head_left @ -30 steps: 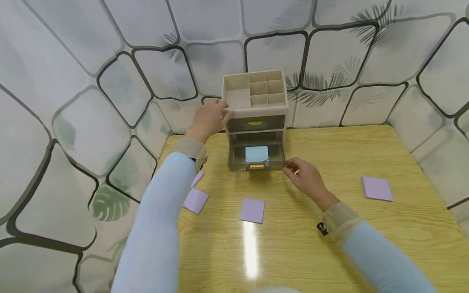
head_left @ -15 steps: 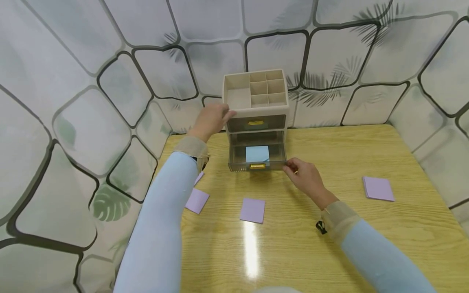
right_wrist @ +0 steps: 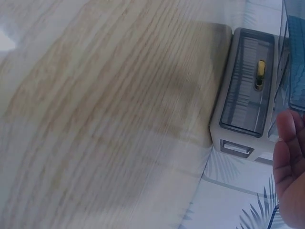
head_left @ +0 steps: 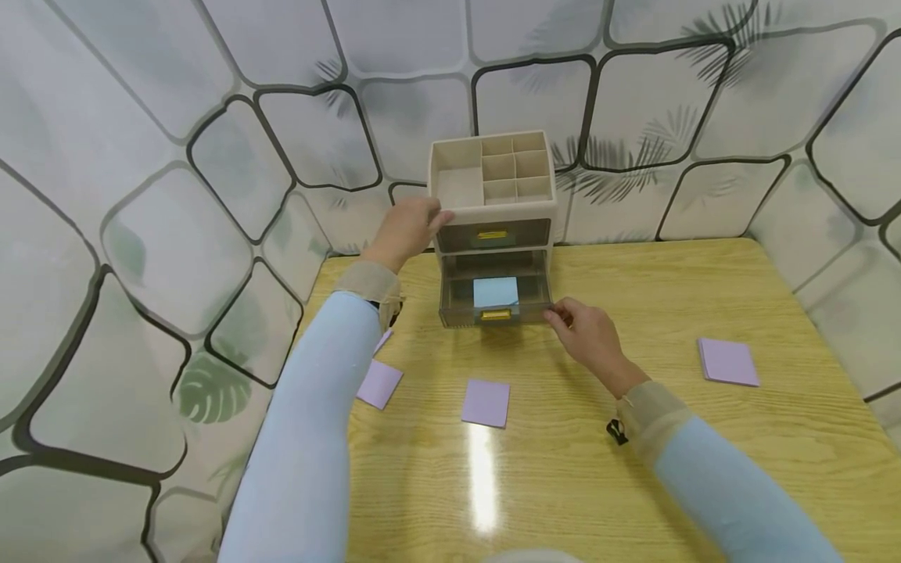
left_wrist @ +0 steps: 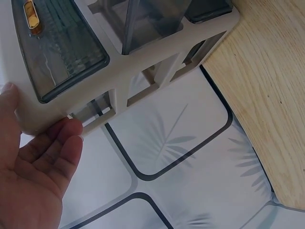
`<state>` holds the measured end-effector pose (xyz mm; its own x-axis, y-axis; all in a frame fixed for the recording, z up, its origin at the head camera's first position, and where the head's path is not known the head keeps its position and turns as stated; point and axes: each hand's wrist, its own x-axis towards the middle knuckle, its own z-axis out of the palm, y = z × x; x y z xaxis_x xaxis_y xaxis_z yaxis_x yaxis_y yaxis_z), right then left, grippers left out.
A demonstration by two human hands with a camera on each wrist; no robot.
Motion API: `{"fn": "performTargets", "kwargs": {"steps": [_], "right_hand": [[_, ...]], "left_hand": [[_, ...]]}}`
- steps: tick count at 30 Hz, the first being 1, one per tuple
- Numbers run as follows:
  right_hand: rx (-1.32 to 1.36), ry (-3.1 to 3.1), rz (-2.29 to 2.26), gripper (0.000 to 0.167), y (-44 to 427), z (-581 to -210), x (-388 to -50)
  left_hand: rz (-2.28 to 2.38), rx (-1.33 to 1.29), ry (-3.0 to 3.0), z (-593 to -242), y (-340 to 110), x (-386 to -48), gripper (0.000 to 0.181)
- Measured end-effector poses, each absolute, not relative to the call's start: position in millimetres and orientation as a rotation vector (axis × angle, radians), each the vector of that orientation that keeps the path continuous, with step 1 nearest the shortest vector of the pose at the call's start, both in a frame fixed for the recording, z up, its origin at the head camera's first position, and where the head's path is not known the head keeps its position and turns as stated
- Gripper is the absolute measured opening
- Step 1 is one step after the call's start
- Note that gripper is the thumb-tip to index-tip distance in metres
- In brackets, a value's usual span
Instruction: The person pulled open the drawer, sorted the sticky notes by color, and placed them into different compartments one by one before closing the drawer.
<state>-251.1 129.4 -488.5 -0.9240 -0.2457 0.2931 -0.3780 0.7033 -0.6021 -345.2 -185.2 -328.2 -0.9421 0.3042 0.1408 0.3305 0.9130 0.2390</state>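
Note:
A cream desktop organizer (head_left: 495,213) with smoky see-through drawers stands against the wall. Its middle drawer (head_left: 461,315) is pulled out, and light blue paper (head_left: 495,292) lies inside. My left hand (head_left: 404,232) holds the organizer's upper left front corner; the left wrist view shows the thumb on the front and curled fingers (left_wrist: 69,143) at the side. With thumb and fingertips, my right hand (head_left: 587,336) grips the right front corner of the pulled-out drawer. The right wrist view shows the fingers (right_wrist: 286,157) beside that drawer, above a closed lower drawer (right_wrist: 245,86).
A purple paper square (head_left: 485,403) lies on the wooden table (head_left: 598,485) in front of the organizer. Another purple square (head_left: 380,384) and a partly covered purple piece are by the left forearm. A purple stack (head_left: 728,362) sits at the right. Patterned walls stand behind and at both sides.
The front of the pulled-out drawer has shifted slightly up in the head view, together with my right fingers. My left hand moved slightly against the organizer's corner, then stayed there.

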Motion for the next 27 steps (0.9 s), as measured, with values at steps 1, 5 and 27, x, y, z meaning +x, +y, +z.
{"fn": "performTargets", "kwargs": {"steps": [1, 5, 27], "right_hand": [[0.506, -2.716, 1.021, 0.021, 129, -488, -252], [0.505, -2.715, 1.011, 0.021, 129, -485, -255], [0.500, -2.781, 0.959, 0.024, 125, -477, -279]], "left_hand": [[-0.400, -0.494, -2.974, -328, -185, -345, 0.041], [-0.414, -0.488, -2.976, -328, -185, -345, 0.041], [-0.449, -0.439, -3.074, -323, -183, -348, 0.043]]}}
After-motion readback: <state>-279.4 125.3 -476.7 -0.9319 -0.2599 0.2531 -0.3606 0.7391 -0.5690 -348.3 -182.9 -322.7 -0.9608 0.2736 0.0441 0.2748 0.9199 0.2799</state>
